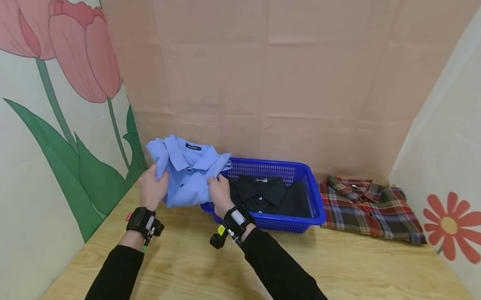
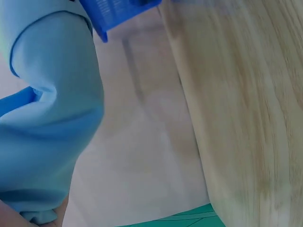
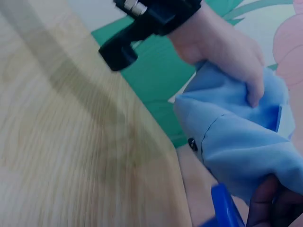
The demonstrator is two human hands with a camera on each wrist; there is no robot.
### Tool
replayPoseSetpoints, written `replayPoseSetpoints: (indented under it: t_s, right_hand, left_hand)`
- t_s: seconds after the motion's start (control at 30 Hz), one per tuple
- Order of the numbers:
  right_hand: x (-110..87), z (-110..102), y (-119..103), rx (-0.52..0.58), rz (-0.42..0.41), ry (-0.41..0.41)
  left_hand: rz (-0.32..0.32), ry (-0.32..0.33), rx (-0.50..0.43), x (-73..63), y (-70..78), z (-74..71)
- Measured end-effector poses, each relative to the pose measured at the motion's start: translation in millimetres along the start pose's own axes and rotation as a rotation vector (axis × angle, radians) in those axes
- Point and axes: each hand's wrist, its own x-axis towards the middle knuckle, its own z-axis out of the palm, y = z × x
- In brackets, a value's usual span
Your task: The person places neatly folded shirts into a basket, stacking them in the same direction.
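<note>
The person's left hand (image 1: 153,193) is gripping one side of a folded light-blue shirt (image 1: 187,181) while the right hand (image 1: 220,196) is pinching the other, both holding it raised near the worktop's (image 1: 193,265) back left corner. Beside it, a blue basket (image 1: 320,211) is standing along the back edge, holding a black shirt (image 1: 262,195); a plaid shirt (image 1: 373,213) is lying toward the back right corner.

No text is appearing readable in head view, a black label (image 1: 193,146) on blue shirt (image 1: 189,186) at nine o'clock, small labels (image 1: 261,180) on dark shirt (image 1: 276,201) at five, on plaid shirt (image 1: 367,215) at three
</note>
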Motion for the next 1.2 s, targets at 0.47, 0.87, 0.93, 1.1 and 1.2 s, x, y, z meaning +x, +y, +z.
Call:
replayPoseSetpoints:
  t_s: [0.47,0.87,0.93,1.1,1.2]
  right_hand:
    - [5.8,-40.9,-5.6,-0.06,0.001,-0.019]
    - [13.9,-49.1,-0.2,-0.003,0.023,-0.013]
    - [14.6,-51.7,-1.0,0.002,0.008,-0.009]
    - [16.4,-65.6,-4.4,-0.003,-0.022,-0.008]
    - [17.7,-76.3,-4.4,-0.035,-0.04,-0.016]
  left_hand:
    - [0.021,-0.006,-0.087,-1.0,15.2,9.1]
    - [0.023,-0.034,-0.101,-0.8,28.6,15.4]
    - [0.016,-0.048,-0.108,-0.2,32.7,15.3]
    - [0.013,-0.067,-0.132,1.3,41.1,16.8]
    - [0.011,-0.075,-0.154,1.2,44.5,19.8]
